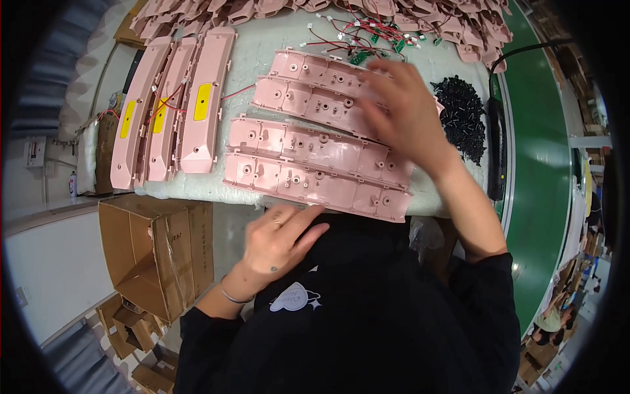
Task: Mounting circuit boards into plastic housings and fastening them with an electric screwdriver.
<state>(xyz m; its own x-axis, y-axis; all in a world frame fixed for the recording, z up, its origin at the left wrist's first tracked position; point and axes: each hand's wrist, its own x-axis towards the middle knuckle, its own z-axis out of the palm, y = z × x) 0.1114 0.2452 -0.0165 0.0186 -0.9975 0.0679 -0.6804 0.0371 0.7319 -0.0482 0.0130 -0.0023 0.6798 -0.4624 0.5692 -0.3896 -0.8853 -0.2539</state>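
Note:
Four-sided long pink plastic shells lie open side up in front of me, with screw posts inside: a nearest shell, one behind it, and two farther shells. My left hand is at the near edge of the nearest shell, fingers stretched, fingertips against or just beside its rim. Over the right part of the farther shells hovers my right hand, blurred, its thumb and fingers apart with nothing visible between them. It hides the shell ends beneath. Small green circuit boards with red and black wires lie beyond.
Pink shells with yellow labels stand in a row at left. A heap of black screws lies at right, beside a black powered screwdriver. More pink parts pile up at the back. A cardboard box stands below left.

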